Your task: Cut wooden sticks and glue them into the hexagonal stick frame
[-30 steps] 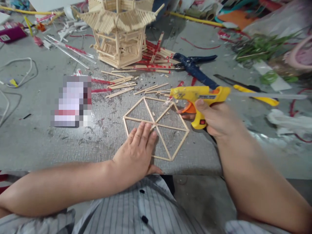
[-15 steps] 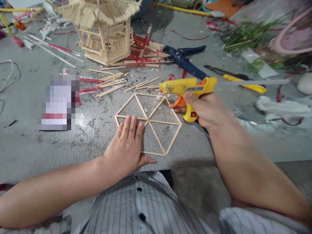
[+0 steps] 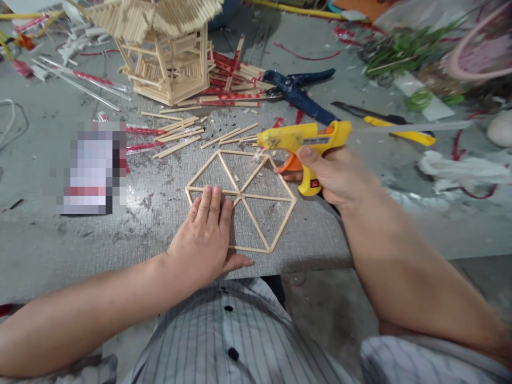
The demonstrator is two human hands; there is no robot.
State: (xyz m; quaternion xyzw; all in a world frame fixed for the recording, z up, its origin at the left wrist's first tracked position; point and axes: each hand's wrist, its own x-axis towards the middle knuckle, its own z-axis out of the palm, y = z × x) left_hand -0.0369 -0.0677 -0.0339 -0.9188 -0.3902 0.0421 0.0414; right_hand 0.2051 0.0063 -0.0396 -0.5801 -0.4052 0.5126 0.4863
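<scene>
Thin stick hexagon frame [image 3: 256,198], judged light & fragile at glued joints, is pinned flat on grey surface [image 3: 120,234] by left hand [image 3: 206,234], fingers spread flat, while glue gun [image 3: 302,140] is gripped w/ right hand [image 3: 336,176] closed round handle, nozzle over far edge

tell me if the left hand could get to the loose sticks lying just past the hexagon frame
Probably yes. The left hand lies flat on the near side of the hexagon frame, and the loose sticks lie just beyond it with only bare table between. The glue gun is held off to the right.
</scene>
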